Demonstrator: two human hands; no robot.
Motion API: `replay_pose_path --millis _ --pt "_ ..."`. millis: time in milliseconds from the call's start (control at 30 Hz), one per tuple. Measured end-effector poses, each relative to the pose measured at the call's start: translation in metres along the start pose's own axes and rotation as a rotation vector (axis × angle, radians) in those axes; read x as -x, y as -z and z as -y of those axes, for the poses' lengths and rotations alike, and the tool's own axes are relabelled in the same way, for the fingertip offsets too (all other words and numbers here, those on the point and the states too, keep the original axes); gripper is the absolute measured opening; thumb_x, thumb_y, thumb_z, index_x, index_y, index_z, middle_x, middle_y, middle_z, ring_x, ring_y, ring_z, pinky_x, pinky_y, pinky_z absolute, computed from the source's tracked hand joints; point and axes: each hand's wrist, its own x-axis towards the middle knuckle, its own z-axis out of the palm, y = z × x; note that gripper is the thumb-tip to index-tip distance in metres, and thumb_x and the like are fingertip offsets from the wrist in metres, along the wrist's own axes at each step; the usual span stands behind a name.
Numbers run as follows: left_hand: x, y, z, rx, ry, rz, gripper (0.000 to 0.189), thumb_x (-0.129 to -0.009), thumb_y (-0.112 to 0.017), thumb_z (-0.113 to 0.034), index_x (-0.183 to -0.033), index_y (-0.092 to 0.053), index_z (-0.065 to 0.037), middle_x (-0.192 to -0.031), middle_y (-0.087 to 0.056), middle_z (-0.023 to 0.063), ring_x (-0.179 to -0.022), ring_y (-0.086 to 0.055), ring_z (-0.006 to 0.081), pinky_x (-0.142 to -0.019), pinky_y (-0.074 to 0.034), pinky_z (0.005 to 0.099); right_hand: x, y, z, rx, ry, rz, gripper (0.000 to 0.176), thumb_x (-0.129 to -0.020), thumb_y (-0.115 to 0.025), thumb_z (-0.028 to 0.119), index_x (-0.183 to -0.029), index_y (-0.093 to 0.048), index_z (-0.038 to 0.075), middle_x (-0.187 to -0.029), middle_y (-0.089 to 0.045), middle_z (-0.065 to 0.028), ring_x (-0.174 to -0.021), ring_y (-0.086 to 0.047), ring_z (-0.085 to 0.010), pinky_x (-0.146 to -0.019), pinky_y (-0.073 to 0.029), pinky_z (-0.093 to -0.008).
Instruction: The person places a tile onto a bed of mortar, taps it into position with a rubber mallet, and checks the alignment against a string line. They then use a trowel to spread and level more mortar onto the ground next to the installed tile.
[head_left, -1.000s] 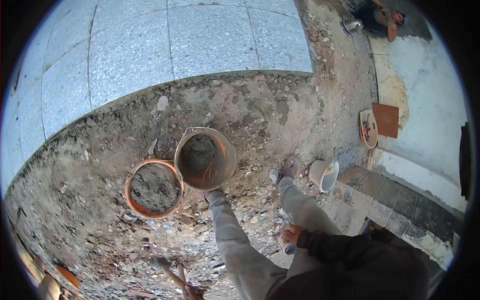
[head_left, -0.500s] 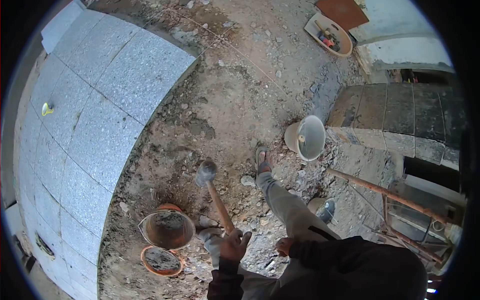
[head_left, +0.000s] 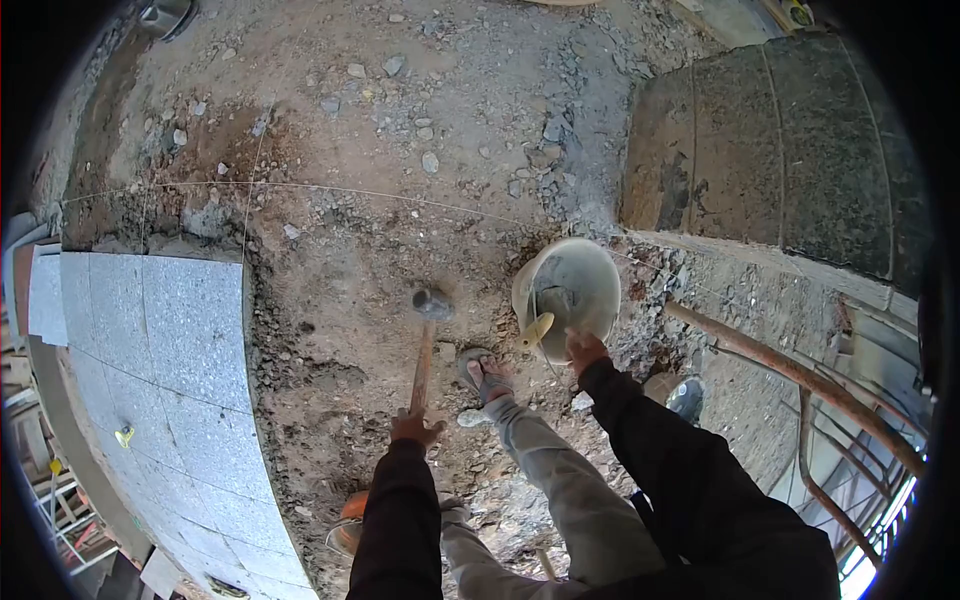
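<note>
My left hand [head_left: 417, 429] is closed on the lower end of the wooden handle of a hammer [head_left: 424, 360]. Its dark, heavy head touches the soil, beyond the hand. To the right, my right hand [head_left: 585, 350] grips the near rim of a pale bucket [head_left: 598, 290], fingers at the inner edge. Some grey material lies inside the bucket. A yellowish, elongated piece [head_left: 537, 331] sits at its left rim, beside the thin wire handle; how it is attached I cannot tell.
Grey speckled slabs [head_left: 180, 350] lie at the left. A string [head_left: 330, 187] crosses the stony soil. An orange bucket [head_left: 350, 525] is partly behind my left sleeve. At the right are a block structure [head_left: 740, 150] and a rusty pole [head_left: 780, 375]. My sandalled foot [head_left: 485, 374] stands between hammer and bucket.
The view has shifted. My right hand has reached out from near my body to the pale bucket and taken hold of its rim. My left hand still holds the hammer, whose handle now stands straighter in view.
</note>
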Motion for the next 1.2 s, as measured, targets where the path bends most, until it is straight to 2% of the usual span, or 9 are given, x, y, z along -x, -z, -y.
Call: replay_pose_path --millis 67,233,367,533,733,867,967,1133,1200 --pt "0.017 0.003 -0.009 -0.005 0.019 0.015 0.057 -0.069 -0.062 -0.051 -0.109 -0.053 -0.012 -0.101 -0.049 0.0202 -0.102 -0.044 0.0374 -0.087 -0.038 0.0402 -0.041 -0.012 0.027 -0.253 -0.331 0.088 0.031 -0.088 -0.041 0.031 -0.103 -0.054 0.007 -0.069 -0.056 -0.0044 -0.06 -0.056 -0.0158 -0.051 -0.047 -0.0296" --pt "0.07 0.005 -0.036 0.38 0.008 0.066 0.053 -0.075 -0.06 -0.041 -0.113 -0.05 -0.004 -0.104 -0.052 0.0218 -0.098 -0.05 0.036 -0.085 -0.04 0.0408 -0.101 -0.04 -0.028 0.384 0.119 0.264 0.02 -0.085 -0.044 0.026 -0.083 -0.057 0.01 -0.069 -0.056 -0.0052 -0.061 -0.057 -0.0195 -0.052 -0.047 -0.0351" --pt "0.119 -0.005 -0.06 0.611 0.143 0.114 0.04 -0.076 -0.061 -0.034 -0.103 -0.054 -0.006 -0.096 -0.058 0.0162 -0.091 -0.056 0.0293 -0.078 -0.044 0.0371 -0.057 0.0 -0.003 -0.393 -0.329 0.161 0.007 -0.079 -0.054 0.015 -0.083 -0.056 0.01 -0.068 -0.056 -0.0053 -0.061 -0.056 -0.0174 -0.052 -0.046 -0.0337" --pt "0.152 0.002 -0.095 0.437 0.001 0.189 0.039 -0.076 -0.061 -0.032 -0.103 -0.055 -0.004 -0.097 -0.058 0.0181 -0.095 -0.055 0.0312 -0.079 -0.045 0.0381 -0.032 0.015 -0.047 -0.381 -0.18 0.125 0.026 -0.064 -0.066 0.012 -0.088 -0.057 0.01 -0.074 -0.056 -0.0049 -0.071 -0.055 -0.0162 -0.069 -0.045 -0.0296" --pt "0.151 0.013 -0.116 0.48 -0.045 0.142 0.039 -0.079 -0.06 -0.032 -0.101 -0.055 -0.001 -0.1 -0.057 0.0171 -0.093 -0.055 0.0293 -0.078 -0.044 0.0358 -0.022 -0.015 -0.031 0.467 -0.173 -0.246 0.055 -0.064 -0.059 0.002 -0.116 -0.041 0.013 -0.085 -0.055 -0.0136 -0.084 -0.056 -0.026 -0.074 -0.046 -0.035" --pt "0.156 0.024 -0.126 0.612 0.01 0.123 0.033 -0.079 -0.059 -0.026 -0.101 -0.055 -0.002 -0.096 -0.058 0.0177 -0.09 -0.055 0.031 -0.078 -0.044 0.0366 -0.019 0.03 0.013 -0.615 -0.5 -0.07 0.037 -0.076 -0.053 0.012 -0.11 -0.041 0.008 -0.076 -0.054 -0.0114 -0.062 -0.058 -0.0183 -0.047 -0.047 -0.0344" --pt "0.161 0.02 -0.126 0.626 0.032 0.133 0.032 -0.079 -0.058 -0.025 -0.102 -0.055 -0.003 -0.097 -0.058 0.0161 -0.089 -0.057 0.0281 -0.075 -0.046 0.0348 -0.043 0.076 -0.003 -1.203 -0.683 0.24 0.035 -0.081 -0.047 0.022 -0.109 -0.04 0.002 -0.073 -0.053 -0.0107 -0.056 -0.055 -0.0189 -0.048 -0.046 -0.0358" --pt "0.169 0.02 -0.124 0.641 0.074 0.166 0.032 -0.08 -0.057 -0.025 -0.103 -0.054 -0.003 -0.097 -0.059 0.016 -0.089 -0.058 0.0278 -0.076 -0.047 0.0346 -0.04 0.096 0.001 0.534 -0.335 0.015 0.045 -0.079 -0.048 0.036 -0.1 -0.045 -0.003 -0.082 -0.059 -0.0217 -0.076 -0.059 -0.0366 -0.064 -0.046 -0.0446" --pt "0.171 0.032 -0.128 0.675 0.106 0.184 0.03 -0.08 -0.055 -0.023 -0.101 -0.054 -0.002 -0.095 -0.058 0.0178 -0.09 -0.055 0.0311 -0.077 -0.044 0.0364 0.001 0.115 0.031 0.646 -0.194 -0.039 0.045 -0.078 -0.051 0.037 -0.101 -0.045 -0.001 -0.081 -0.059 -0.0238 -0.081 -0.056 -0.0421 -0.072 -0.044 -0.0481"
